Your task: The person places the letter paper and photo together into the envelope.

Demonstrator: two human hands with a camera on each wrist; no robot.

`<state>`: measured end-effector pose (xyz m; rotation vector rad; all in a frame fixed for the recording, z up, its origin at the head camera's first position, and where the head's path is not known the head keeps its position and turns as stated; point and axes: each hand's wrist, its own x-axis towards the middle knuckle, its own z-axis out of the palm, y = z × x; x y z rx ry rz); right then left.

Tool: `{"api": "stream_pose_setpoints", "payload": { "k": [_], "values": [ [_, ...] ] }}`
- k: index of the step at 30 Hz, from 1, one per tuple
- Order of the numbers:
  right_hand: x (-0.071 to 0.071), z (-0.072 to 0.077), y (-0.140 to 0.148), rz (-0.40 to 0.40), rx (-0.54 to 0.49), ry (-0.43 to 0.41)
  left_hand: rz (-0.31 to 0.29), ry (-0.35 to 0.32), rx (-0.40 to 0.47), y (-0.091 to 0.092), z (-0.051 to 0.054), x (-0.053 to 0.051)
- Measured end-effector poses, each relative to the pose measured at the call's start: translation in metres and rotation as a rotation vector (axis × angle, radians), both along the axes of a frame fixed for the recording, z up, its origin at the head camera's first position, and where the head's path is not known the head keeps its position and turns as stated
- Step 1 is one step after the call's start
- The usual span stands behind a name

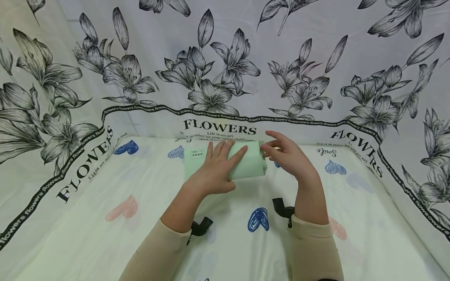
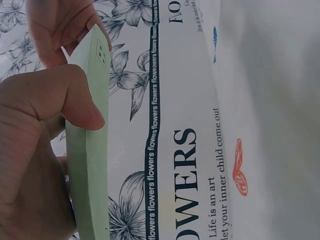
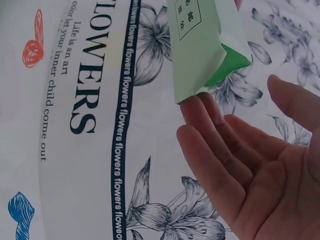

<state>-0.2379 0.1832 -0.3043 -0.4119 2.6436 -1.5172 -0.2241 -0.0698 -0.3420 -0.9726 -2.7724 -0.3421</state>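
A light green paper envelope [image 1: 251, 164] with a small printed box is held up a little above the white cloth. My left hand [image 1: 215, 169] grips it, fingers spread over its upper face; in the left wrist view the thumb [image 2: 85, 102] bends onto the near side of the envelope [image 2: 96, 170]. At the envelope's right end is my right hand [image 1: 291, 158], its fingers loosely extended. The right wrist view shows its fingertips [image 3: 192, 107] at the bottom corner of the envelope [image 3: 197, 57], where darker green shows inside the end.
The white cloth [image 1: 225, 249] bears blue and pink hearts. Behind it and on both sides hangs a white curtain [image 1: 253, 101] with black flower prints and lettering. Black curved pieces [image 1: 202, 226] are worn at both wrists, beside beige sleeves.
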Motion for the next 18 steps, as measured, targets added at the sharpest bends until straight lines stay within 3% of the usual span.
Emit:
{"api": "stream_pose_setpoints", "payload": {
  "k": [8,13,18],
  "values": [
    [0.002,0.001,0.001,-0.061,0.121,0.043,0.001,-0.033,-0.007,0.001,-0.003,-0.002],
    [0.000,-0.001,0.003,-0.055,0.153,0.046,0.027,-0.127,-0.057,0.004,-0.013,-0.008],
    [-0.002,-0.003,0.004,-0.053,0.161,0.036,0.055,-0.241,-0.113,0.008,-0.030,-0.014]
  ]
}}
